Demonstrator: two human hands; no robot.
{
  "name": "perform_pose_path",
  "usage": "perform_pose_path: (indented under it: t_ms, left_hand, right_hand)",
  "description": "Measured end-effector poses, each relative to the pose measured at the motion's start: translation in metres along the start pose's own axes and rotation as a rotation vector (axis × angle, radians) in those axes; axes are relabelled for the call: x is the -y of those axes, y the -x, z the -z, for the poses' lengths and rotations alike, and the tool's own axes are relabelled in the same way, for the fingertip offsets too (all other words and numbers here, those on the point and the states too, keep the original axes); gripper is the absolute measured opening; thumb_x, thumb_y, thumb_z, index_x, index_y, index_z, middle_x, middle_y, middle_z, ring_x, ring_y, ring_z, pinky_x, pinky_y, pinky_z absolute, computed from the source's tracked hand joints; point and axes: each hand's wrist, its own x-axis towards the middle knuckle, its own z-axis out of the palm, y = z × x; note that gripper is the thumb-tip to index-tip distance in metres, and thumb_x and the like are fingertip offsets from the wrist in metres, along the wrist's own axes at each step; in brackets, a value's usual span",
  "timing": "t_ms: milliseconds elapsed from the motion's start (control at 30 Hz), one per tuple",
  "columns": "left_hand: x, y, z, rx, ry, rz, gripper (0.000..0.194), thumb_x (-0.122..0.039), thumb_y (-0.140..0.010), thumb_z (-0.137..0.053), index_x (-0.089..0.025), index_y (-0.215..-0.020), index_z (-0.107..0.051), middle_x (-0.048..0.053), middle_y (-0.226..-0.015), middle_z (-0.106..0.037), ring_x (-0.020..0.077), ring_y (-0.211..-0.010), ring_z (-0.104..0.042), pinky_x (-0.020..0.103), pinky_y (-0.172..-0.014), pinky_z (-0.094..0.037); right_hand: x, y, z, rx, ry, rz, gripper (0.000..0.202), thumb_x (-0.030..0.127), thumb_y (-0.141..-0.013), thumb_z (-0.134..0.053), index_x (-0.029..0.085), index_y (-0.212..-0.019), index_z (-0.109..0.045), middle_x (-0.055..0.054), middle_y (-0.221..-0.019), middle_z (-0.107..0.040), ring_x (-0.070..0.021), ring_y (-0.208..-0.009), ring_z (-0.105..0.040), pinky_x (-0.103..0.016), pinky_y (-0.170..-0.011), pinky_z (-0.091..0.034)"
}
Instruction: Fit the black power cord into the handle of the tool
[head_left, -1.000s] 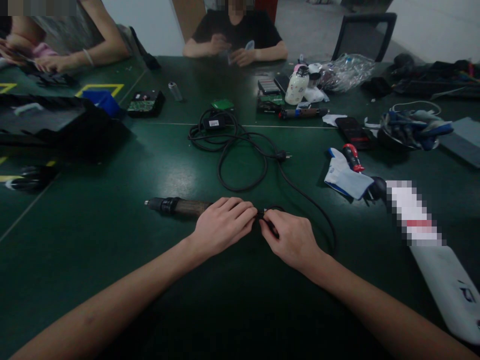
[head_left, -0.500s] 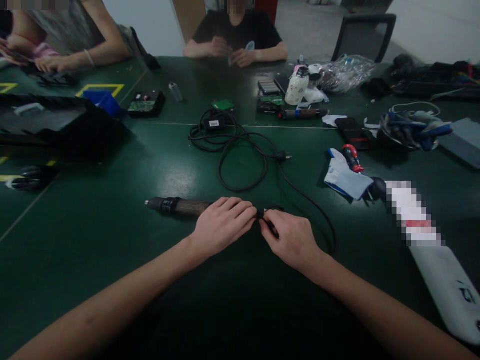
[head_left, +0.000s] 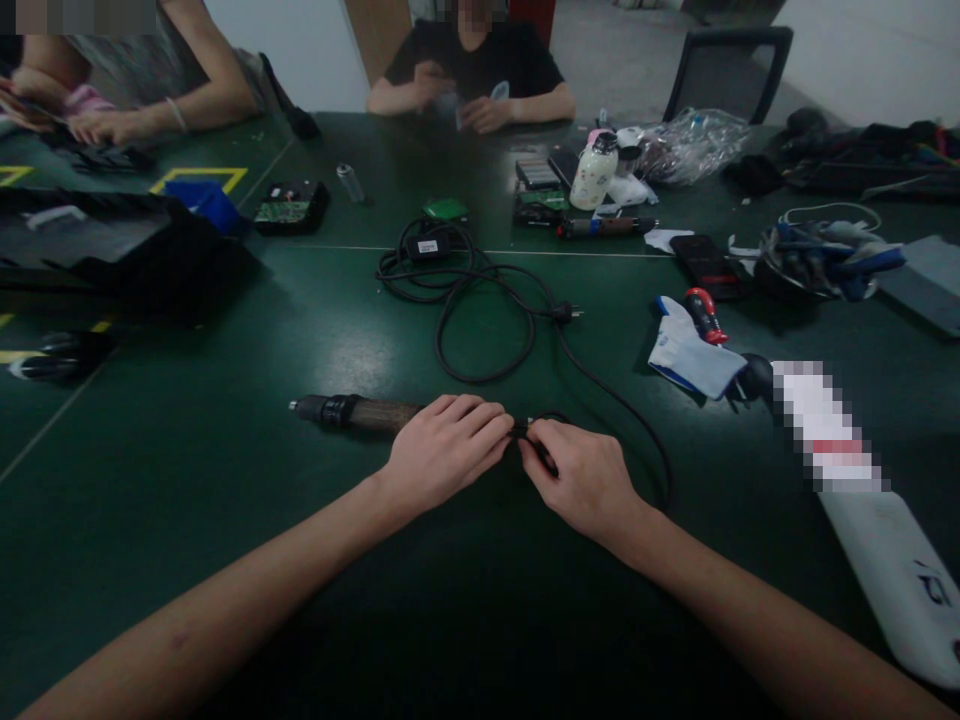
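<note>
An electric screwdriver [head_left: 381, 415] lies on the table, its bit end pointing left. My left hand [head_left: 450, 442] is wrapped over its rear part, hiding much of the body. At the right end of the tool, my right hand [head_left: 586, 475] pinches the end of a black cord, a connector mostly hidden by the fingers. The power cord [head_left: 533, 340] loops behind both hands on the table. It runs with a small black adapter box [head_left: 427, 246] bearing a white label and a plug [head_left: 568, 312].
To the right lie a glove [head_left: 694, 355], a red-handled screwdriver [head_left: 705, 315] and a white power strip [head_left: 889, 560]. A black tray [head_left: 97, 250] stands left. Behind are circuit boards, a bottle [head_left: 595, 172] and another electric screwdriver [head_left: 606, 228]. Two other people sit across the table.
Both my hands and the electric screwdriver stay in place. Across the table, a co-worker's hand has lifted slightly.
</note>
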Motion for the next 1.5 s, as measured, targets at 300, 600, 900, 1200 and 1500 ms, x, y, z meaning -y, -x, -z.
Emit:
perform_pose_path:
  t_ms: [300,600,900,1200,1500]
  left_hand:
    - [0.0002,0.0003,-0.0003,0.006,-0.005,-0.009,0.023,-0.028,-0.100,-0.053,-0.021,-0.121,-0.061,0.006,-0.121,-0.067,0.0229,-0.110,-0.062,0.039,-0.092,-0.048]
    - [-0.0005,0.0012,0.0007,0.006,0.006,-0.007,0.022,-0.028,-0.099,-0.054,-0.021,-0.119,-0.062,0.006,-0.120,-0.067,0.0229,-0.111,-0.062,0.039,-0.093,-0.049]
    - [0.0002,0.0009,0.0014,0.021,-0.002,-0.019,0.023,-0.025,-0.100,-0.053,-0.022,-0.121,-0.061,0.005,-0.123,-0.067,0.0228,-0.112,-0.062,0.039,-0.092,-0.048]
    - [-0.0005,0.0003,0.0012,0.003,0.006,-0.015,0.024,-0.026,-0.098,-0.056,-0.023,-0.121,-0.062,0.005,-0.120,-0.067,0.0231,-0.111,-0.063,0.039,-0.092,-0.049]
    - [0.0006,0.0018,0.0000,0.013,0.003,-0.022,0.024,-0.026,-0.101,-0.052,-0.023,-0.123,-0.061,0.004,-0.124,-0.066,0.0228,-0.111,-0.062,0.039,-0.092,-0.049]
  right_hand:
    - [-0.0005,-0.0002,0.0007,0.004,0.001,0.008,0.016,0.028,-0.102,-0.052,0.019,-0.091,-0.059,-0.002,-0.087,-0.066,-0.0122,-0.066,-0.054,-0.028,-0.061,-0.032]
    - [-0.0004,0.0004,0.0001,-0.004,0.003,0.011,0.016,0.028,-0.102,-0.052,0.019,-0.092,-0.060,-0.002,-0.087,-0.066,-0.0128,-0.066,-0.055,-0.028,-0.061,-0.033]
    - [-0.0004,-0.0003,0.0013,0.013,-0.002,0.001,0.016,0.029,-0.102,-0.051,0.019,-0.092,-0.059,-0.002,-0.087,-0.066,-0.0125,-0.065,-0.054,-0.027,-0.060,-0.033]
    - [-0.0007,-0.0002,0.0008,0.005,0.003,0.004,0.016,0.029,-0.102,-0.051,0.019,-0.092,-0.060,-0.003,-0.088,-0.067,-0.0130,-0.066,-0.055,-0.028,-0.061,-0.034]
    - [-0.0010,0.0004,-0.0005,-0.002,0.003,0.001,0.015,0.029,-0.102,-0.052,0.019,-0.093,-0.060,-0.002,-0.087,-0.066,-0.0127,-0.066,-0.054,-0.028,-0.061,-0.032]
